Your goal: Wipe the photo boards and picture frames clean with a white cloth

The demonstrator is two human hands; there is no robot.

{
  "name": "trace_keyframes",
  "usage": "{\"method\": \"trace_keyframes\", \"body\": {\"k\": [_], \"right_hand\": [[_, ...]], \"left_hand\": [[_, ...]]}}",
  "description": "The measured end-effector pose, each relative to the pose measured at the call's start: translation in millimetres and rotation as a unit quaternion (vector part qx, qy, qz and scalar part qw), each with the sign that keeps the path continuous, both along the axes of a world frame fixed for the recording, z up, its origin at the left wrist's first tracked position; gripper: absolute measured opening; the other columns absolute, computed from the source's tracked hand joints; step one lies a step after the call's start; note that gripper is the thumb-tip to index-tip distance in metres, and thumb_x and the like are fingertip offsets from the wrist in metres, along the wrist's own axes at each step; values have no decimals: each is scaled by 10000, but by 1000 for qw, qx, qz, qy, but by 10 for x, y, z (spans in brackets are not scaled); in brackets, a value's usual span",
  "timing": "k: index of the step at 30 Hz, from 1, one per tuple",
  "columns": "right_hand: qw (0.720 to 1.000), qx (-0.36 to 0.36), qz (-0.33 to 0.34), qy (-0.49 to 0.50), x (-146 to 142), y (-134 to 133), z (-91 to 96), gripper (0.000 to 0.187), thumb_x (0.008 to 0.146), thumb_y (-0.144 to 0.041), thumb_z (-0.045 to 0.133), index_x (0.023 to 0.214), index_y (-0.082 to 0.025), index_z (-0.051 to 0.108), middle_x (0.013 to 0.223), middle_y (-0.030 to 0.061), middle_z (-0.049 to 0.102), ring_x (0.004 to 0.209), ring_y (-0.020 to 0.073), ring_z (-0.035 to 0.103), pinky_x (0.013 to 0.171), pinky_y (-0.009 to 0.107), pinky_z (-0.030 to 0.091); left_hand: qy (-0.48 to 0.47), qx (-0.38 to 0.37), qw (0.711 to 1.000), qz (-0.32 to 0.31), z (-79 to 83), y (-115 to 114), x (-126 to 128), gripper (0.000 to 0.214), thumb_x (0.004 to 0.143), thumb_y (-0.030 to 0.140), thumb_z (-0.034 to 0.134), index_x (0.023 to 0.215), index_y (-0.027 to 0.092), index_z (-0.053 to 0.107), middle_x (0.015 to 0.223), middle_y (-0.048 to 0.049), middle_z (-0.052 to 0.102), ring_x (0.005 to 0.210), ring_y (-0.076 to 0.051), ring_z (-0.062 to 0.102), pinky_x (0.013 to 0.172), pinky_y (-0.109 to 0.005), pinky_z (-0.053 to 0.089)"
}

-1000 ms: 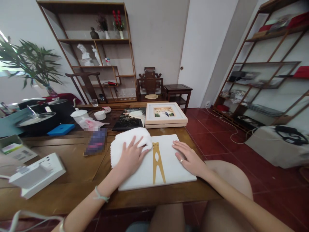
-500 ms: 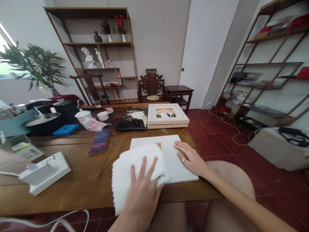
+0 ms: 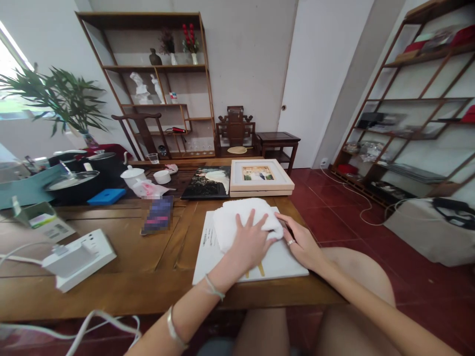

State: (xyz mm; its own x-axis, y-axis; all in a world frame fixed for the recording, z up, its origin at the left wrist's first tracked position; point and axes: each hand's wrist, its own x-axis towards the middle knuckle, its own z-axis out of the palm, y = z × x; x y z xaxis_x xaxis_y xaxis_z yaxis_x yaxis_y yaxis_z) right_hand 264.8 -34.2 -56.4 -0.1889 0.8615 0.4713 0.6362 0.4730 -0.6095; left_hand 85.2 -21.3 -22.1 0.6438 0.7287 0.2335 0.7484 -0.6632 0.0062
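A folded white towel (image 3: pixel 228 225) lies on a flat white panel (image 3: pixel 210 264) at the table's front edge. My left hand (image 3: pixel 250 242) rests on the towel with its fingers spread, pressing it to the panel's far part. Small dark print shows on the panel's left side, and yellowish marks show below my wrist; the towel hides much of the surface. At the panel's right edge lies my right hand (image 3: pixel 302 244), ringed, its fingers stretched out against the panel and close to the towel.
Behind the panel lie a dark picture (image 3: pixel 208 181) and a pale framed photo (image 3: pixel 261 178). To the left are a white power strip (image 3: pixel 85 259), an opened box (image 3: pixel 44 222), a blue block (image 3: pixel 107 196), a white teapot (image 3: pixel 132 175) and a dark pan (image 3: pixel 74 185).
My left hand has moved the towel away from me and to the right across the panel. Print and yellowish marks are now uncovered. My right hand stays at the right edge.
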Motion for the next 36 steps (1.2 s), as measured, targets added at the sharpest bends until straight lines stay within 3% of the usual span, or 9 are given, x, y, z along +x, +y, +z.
{"method": "trace_keyframes", "body": {"k": [5,11,14,19,23,26,31,33,36], "right_hand": [[1000,1,-1,11,-7,-7,3,389,915,-294,380,1292,-228,451,1266,94,578,1169,243,540,980,435,433],[997,34,-24,71,55,18,-21,319,938,-299,337,1162,-245,557,1249,69,595,1172,234,538,996,437,428],[996,73,-5,42,53,-47,56,280,917,-265,403,1147,-237,560,1246,77,589,1172,238,533,990,435,439],[985,106,103,-91,-201,-325,264,347,907,-185,414,1235,-233,513,1309,86,540,1280,235,422,1064,463,365],[965,62,161,-198,-517,-493,275,538,883,-353,495,1388,-216,371,1465,114,349,1378,299,231,1111,543,223],[959,20,151,-238,-669,-536,175,750,801,-573,531,1422,-211,316,1497,158,255,1382,376,150,1077,626,189],[949,20,127,-288,-696,-583,74,909,683,-719,539,1373,-144,400,1469,219,288,1369,414,157,1069,621,213],[936,56,124,-323,-665,-642,41,857,687,-698,557,1313,-121,465,1432,242,351,1339,440,232,1029,637,280],[920,157,87,-349,-615,-790,-61,525,777,-511,581,1134,-126,590,1320,220,510,1256,434,396,951,604,404]], "left_hand": [[-8,2,1000,28,1,89,100,379,945,410,346,1099,257,656,1402,-39,446,1312,-383,307,967,-689,283],[-16,14,998,-62,-85,-632,-93,295,911,434,429,960,310,693,1444,45,380,1337,-362,283,1003,-664,288],[-27,22,994,-108,-87,-821,-325,258,899,432,453,952,318,677,1442,65,376,1321,-334,332,993,-612,357],[-86,93,990,53,-71,-605,-852,292,923,274,389,1047,241,651,1295,-72,557,1217,-277,491,963,-505,442],[-100,137,974,153,-95,-451,-1237,324,889,233,378,1069,161,637,1312,-153,526,1164,-308,535,911,-450,491],[-88,150,974,144,-108,-459,-1375,339,839,171,392,1085,163,624,1351,-143,488,1180,-310,520,923,-447,483],[-89,167,976,106,-111,-495,-1372,370,766,64,393,1027,182,628,1383,-81,464,1220,-275,487,981,-410,450],[-112,186,971,97,-108,-489,-1356,364,770,57,397,1026,179,623,1377,-83,470,1220,-267,487,983,-395,449],[-159,203,961,97,-103,-477,-1335,295,804,80,410,982,172,627,1344,-104,502,1203,-269,502,968,-379,461]]}}
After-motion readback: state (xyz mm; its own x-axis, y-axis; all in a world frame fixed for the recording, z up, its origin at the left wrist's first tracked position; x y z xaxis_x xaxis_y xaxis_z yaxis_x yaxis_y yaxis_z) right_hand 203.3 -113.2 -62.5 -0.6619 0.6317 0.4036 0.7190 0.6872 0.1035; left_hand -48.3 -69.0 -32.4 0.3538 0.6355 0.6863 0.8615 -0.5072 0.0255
